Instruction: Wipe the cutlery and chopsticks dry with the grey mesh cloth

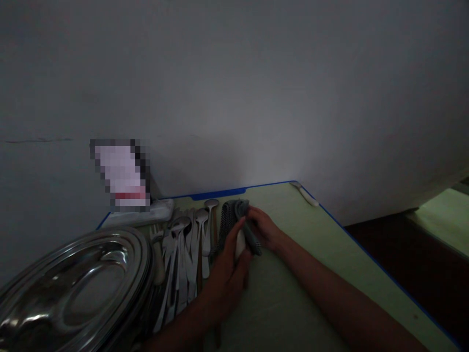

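My left hand (pixel 230 274) is closed round the pale handle of a white-handled utensil (pixel 240 244). The far end of that utensil is hidden in a grey patterned cloth (pixel 229 220), so its kind does not show. My right hand (pixel 264 227) grips the cloth around that end, fingers bent over it. Just left of my hands lies a pile of metal cutlery (pixel 183 259), with several spoons and knives side by side. A fork (pixel 157 249) with a pale handle rests at the pile's left edge.
Stacked oval steel trays (pixel 91 293) fill the near left. Behind them a blurred-out upright screen (pixel 122 171) stands on a white base (pixel 146 212). Another white-handled utensil (pixel 306 194) lies by the far right corner of the pale green, blue-edged table (pixel 330 254). A wall (pixel 256 98) rises behind.
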The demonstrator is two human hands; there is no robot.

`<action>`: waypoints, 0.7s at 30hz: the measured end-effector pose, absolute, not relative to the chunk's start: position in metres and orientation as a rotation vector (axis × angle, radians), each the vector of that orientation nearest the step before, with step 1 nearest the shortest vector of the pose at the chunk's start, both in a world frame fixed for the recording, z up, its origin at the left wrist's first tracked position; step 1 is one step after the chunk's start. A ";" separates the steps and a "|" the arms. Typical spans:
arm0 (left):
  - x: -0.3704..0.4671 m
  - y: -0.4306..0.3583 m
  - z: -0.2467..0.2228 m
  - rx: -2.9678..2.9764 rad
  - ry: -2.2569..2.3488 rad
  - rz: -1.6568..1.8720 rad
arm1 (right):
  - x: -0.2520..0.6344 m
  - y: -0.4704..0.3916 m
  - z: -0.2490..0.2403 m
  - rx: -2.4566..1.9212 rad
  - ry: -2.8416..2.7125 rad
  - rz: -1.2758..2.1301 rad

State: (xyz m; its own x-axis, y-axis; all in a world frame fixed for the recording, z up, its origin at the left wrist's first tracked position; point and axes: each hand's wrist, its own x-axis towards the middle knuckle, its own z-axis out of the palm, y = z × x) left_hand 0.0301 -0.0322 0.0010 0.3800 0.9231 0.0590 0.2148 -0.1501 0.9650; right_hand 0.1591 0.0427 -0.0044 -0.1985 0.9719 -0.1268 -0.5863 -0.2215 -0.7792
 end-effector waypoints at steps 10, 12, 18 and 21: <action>0.029 -0.030 -0.005 1.539 1.079 0.771 | 0.160 0.044 -0.009 -0.726 -0.752 1.723; 0.029 -0.030 -0.006 1.539 1.061 0.779 | 0.161 0.043 -0.010 -0.716 -0.781 1.734; 0.029 -0.030 -0.005 1.566 1.045 0.786 | 0.160 0.043 -0.013 -0.695 -0.757 1.735; 0.029 -0.029 -0.005 1.583 1.045 0.787 | 0.159 0.044 -0.011 -0.702 -0.702 1.714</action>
